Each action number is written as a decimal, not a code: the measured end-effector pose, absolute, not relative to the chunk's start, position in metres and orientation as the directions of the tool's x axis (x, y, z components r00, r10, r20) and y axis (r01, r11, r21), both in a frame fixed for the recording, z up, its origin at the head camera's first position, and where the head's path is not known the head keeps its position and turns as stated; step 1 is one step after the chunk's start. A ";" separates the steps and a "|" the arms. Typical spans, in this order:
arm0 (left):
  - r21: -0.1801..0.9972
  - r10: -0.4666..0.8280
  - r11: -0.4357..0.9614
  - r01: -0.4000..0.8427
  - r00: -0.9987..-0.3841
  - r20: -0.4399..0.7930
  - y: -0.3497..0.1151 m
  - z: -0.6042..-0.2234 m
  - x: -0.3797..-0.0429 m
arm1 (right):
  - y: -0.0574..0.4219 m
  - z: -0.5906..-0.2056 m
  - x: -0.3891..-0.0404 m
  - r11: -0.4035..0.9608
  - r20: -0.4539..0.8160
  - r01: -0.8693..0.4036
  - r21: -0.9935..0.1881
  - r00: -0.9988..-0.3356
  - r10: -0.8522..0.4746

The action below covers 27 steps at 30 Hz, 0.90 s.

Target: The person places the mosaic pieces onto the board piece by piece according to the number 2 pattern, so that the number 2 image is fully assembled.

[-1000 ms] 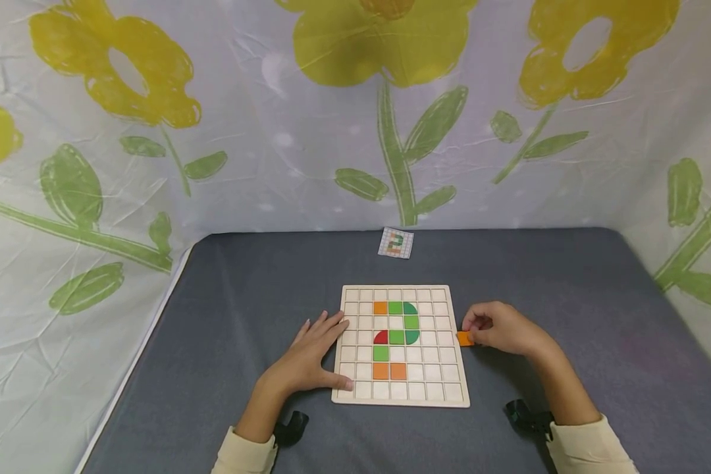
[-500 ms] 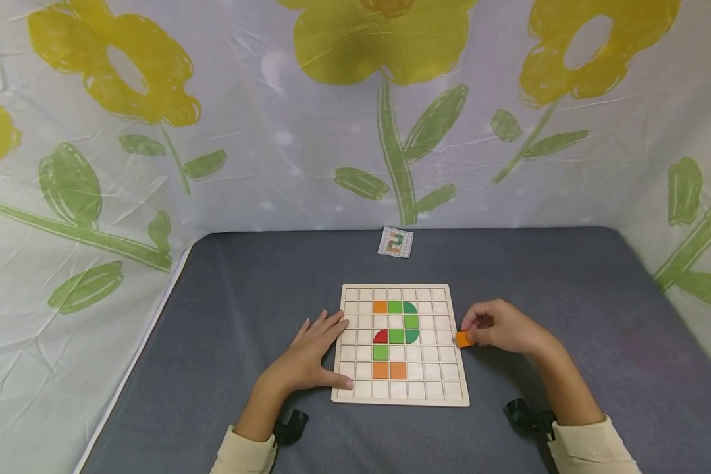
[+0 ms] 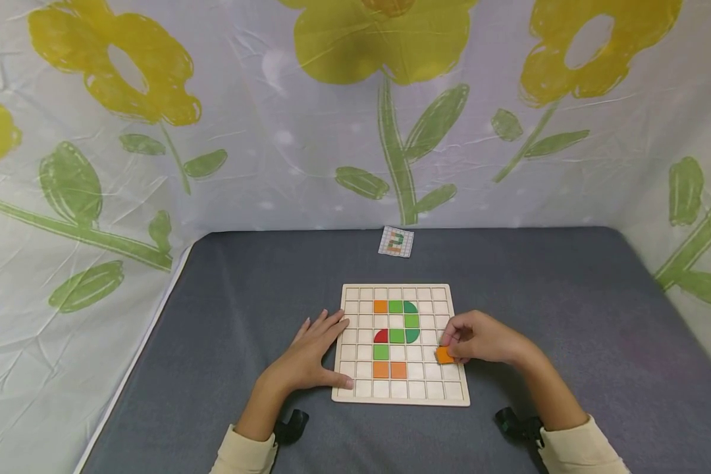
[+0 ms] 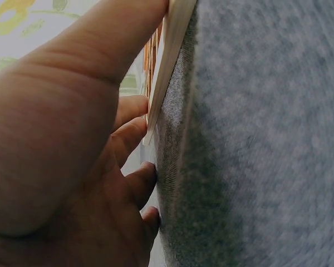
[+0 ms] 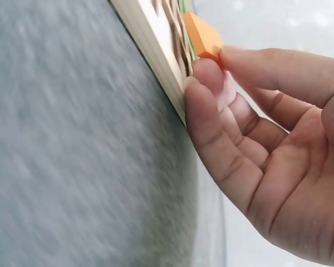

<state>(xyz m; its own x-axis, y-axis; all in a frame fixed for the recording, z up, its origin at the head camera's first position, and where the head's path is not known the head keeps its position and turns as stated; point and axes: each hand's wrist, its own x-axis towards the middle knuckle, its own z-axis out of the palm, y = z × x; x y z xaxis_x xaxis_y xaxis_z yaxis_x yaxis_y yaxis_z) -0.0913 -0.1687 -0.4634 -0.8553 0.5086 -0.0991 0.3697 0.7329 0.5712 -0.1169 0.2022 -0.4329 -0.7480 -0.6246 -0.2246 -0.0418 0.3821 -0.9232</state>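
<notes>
A wooden grid board (image 3: pixel 426 392) lies on the table with green, orange and red pieces set in its squares. My left hand (image 3: pixel 311 359) rests on the board's left edge, fingers spread and thumb at the lower left corner; the left wrist view shows its fingers (image 4: pixel 131 139) against the rim. Over the right columns, my right hand (image 3: pixel 484 339) pinches an orange square tile (image 3: pixel 444 355) between thumb and fingers. In the right wrist view the orange tile (image 5: pixel 203 36) is tilted just above the grid, and other fingertips (image 5: pixel 200 105) are at the board's edge.
A small pattern card (image 3: pixel 395 241) with a coloured figure on a grid lies behind the board. The table (image 3: pixel 261 276) has a dark grey cloth. A flower-printed curtain (image 3: pixel 261 164) hangs around its back and sides.
My right hand has moved left with the orange tile, from beside the board's right edge to over its right columns. The left hand stays in place.
</notes>
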 end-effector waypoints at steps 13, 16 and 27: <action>0.570 0.505 0.736 0.364 -0.857 -0.104 -0.168 -0.463 -0.091 | 0.172 -0.434 -0.104 0.411 -0.212 -0.092 -0.907 -0.743 -0.635; 0.570 0.506 0.736 0.365 -0.856 -0.105 -0.168 -0.463 -0.091 | 0.165 -0.435 -0.101 0.429 -0.218 -0.097 -0.898 -0.749 -0.626; 0.569 0.510 0.735 0.368 -0.853 -0.107 -0.168 -0.462 -0.091 | 0.156 -0.439 -0.098 0.438 -0.229 -0.080 -0.896 -0.760 -0.608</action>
<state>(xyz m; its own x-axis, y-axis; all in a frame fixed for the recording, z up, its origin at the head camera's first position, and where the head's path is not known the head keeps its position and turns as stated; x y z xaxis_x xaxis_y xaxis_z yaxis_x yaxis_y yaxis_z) -0.0906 -0.1683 -0.4617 -0.8534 0.5101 -0.1074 0.3680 0.7355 0.5689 -0.0979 0.1562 -0.4391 -0.7600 -0.6081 -0.2291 -0.0802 0.4376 -0.8956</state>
